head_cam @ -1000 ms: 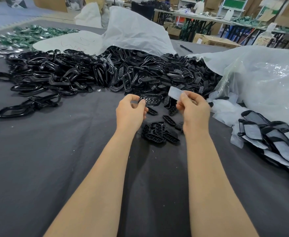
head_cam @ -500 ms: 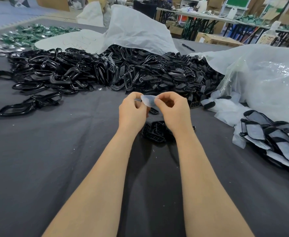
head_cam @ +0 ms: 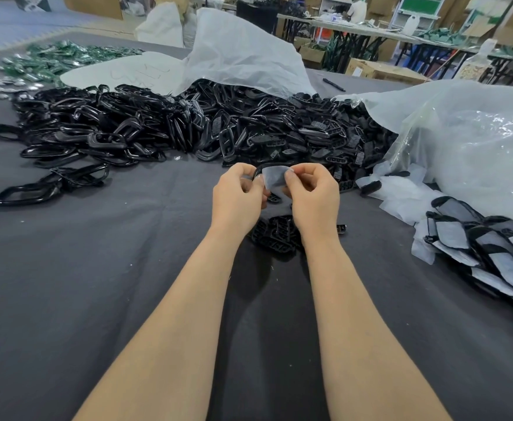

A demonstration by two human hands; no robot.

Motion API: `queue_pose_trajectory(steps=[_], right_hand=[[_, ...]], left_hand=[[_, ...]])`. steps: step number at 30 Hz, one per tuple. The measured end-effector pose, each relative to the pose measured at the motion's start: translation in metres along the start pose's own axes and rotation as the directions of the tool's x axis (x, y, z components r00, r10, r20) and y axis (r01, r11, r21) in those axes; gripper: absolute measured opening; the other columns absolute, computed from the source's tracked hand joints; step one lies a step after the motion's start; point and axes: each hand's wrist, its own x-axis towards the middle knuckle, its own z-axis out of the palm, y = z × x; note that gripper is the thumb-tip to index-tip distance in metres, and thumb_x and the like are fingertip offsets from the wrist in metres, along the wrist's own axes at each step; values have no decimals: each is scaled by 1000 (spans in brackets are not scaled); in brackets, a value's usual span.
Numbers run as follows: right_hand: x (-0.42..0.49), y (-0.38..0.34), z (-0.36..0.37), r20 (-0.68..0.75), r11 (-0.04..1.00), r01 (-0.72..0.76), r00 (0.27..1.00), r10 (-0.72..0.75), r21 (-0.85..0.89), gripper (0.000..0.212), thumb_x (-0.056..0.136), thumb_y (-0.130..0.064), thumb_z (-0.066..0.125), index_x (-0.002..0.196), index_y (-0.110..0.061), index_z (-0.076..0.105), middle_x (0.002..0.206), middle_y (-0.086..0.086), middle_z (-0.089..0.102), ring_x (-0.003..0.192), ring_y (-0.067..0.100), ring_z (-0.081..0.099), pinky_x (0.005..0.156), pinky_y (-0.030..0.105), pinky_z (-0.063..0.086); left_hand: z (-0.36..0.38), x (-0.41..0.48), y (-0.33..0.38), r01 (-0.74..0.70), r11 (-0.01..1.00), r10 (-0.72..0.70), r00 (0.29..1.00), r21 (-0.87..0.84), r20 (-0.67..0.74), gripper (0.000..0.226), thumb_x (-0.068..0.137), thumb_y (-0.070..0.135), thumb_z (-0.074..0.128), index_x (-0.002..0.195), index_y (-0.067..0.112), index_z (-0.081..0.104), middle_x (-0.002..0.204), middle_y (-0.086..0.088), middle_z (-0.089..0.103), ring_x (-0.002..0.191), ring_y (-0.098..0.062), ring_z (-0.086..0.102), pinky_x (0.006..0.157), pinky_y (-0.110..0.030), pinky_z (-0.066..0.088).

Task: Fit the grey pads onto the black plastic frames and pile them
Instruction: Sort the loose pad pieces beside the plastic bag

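we hold grey pad (head_cam: 275,176) just near side of black frame heap (head_cam: 249,129). left hand (head_cam: 238,194) fingers curl round black frame (head_cam: 259,169) behind pad; right hand (head_cam: 313,192) fingers pinch pad edge. padded frames (head_cam: 492,250) lie right of heap on table (head_cam: 97,268).

Above the tabletop (head_cam: 97,284), the left hand (head_cam: 238,196) grips a black frame (head_cam: 259,169) while the right hand (head_cam: 313,192) pinches a grey pad (head_cam: 275,177) over it. A heap of frames (head_cam: 188,129) lies behind, padded frames (head_cam: 492,247) piled at right
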Motion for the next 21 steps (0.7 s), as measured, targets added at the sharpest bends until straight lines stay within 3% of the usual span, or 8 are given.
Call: queue_pose_trajectory(steps=[7,12,14,18,21], right_hand=[[0,2,2,-26,1000,2,1000,-2,22,9,91,-7,61,85,-12,58,76,-1,60,73,16,58,66,24,49],[0,3,3,-48,999,-32,998,34,38,20,91,-7,62,81,-21,52,83,6,61,82,27,63,77,35,53],[1,4,3,-59,991,-89,994,96,102,22,90,-7,63,83,-21,48,86,8,60,80,23,61,77,34,54],[7,4,2,22,900,-271,960,280,341,15,90,-4,63,98,-13,53,90,3,60,79,12,60,66,18,54],[11,4,-3,126,867,-337,942,312,366,11,92,-4,61,102,-7,59,87,1,61,77,10,61,65,17,53]], left_hand=[[2,0,0,4,1000,-4,1000,-10,10,26,96,14,55,79,33,49,62,7,63,49,4,58,66,-27,55],[2,0,0,6,1000,-6,1000,8,15,24,96,14,55,80,31,50,63,7,64,49,4,58,72,-34,58],[3,-1,0,-1,1000,1,1000,7,19,23,97,14,55,79,30,51,62,7,63,49,3,57,73,-35,58],[2,-1,1,-25,999,25,999,22,23,25,97,14,54,78,31,50,59,9,62,49,3,56,70,-32,56],[0,-2,2,-34,999,34,999,20,30,25,97,13,54,79,30,51,58,9,62,48,4,56,64,-22,53]])
